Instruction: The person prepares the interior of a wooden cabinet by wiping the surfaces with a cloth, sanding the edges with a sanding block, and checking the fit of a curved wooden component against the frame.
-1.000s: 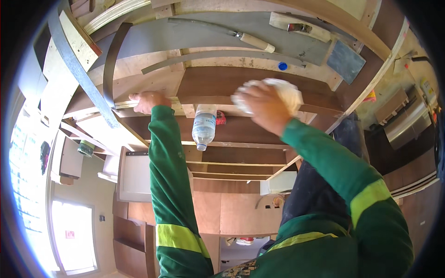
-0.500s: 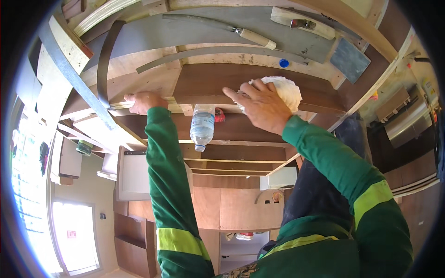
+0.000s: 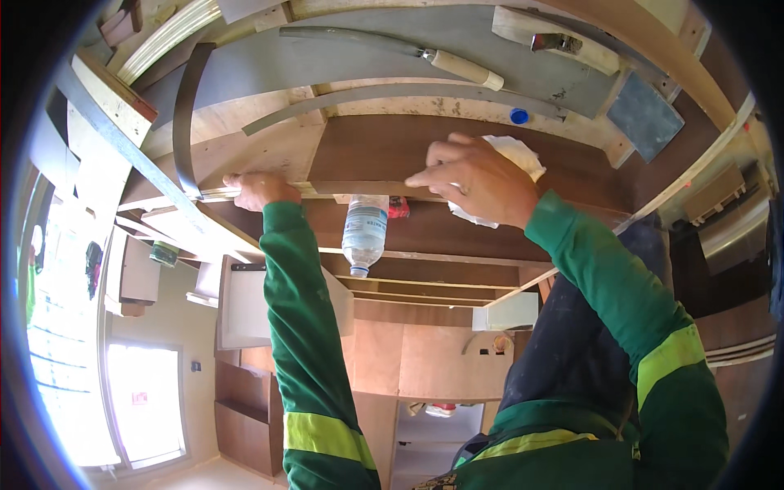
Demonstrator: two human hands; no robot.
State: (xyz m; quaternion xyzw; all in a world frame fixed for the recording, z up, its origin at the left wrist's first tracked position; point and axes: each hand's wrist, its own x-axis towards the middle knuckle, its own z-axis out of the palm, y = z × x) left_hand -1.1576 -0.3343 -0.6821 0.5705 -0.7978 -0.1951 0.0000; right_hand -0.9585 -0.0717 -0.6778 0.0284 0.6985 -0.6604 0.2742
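Observation:
My left hand (image 3: 263,190) is closed around the front wooden edge (image 3: 214,194), just left of a brown veneered panel (image 3: 371,151). Over the panel's right half, my right hand (image 3: 482,181) grips a crumpled white cloth (image 3: 516,155). The cloth shows beyond and below my fingers, and its middle is hidden under the hand. The index finger points left over the panel's front edge. Between my hands, a clear plastic water bottle (image 3: 365,233) with a pale blue label appears beneath the panel edge, next to a small red item (image 3: 398,207) that is partly covered.
Behind the panel lie a long curved strip (image 3: 392,96), a wooden-handled rasp or file (image 3: 461,69), a wooden hand plane (image 3: 559,42), a blue bottle cap (image 3: 519,116) and a grey rectangular sheet (image 3: 645,117). A metal strip (image 3: 135,159) slants across the left side.
My right hand has drawn closer along the panel with the cloth, its fingers more curled. My left hand stays on the wooden edge. The whole view has shifted slightly.

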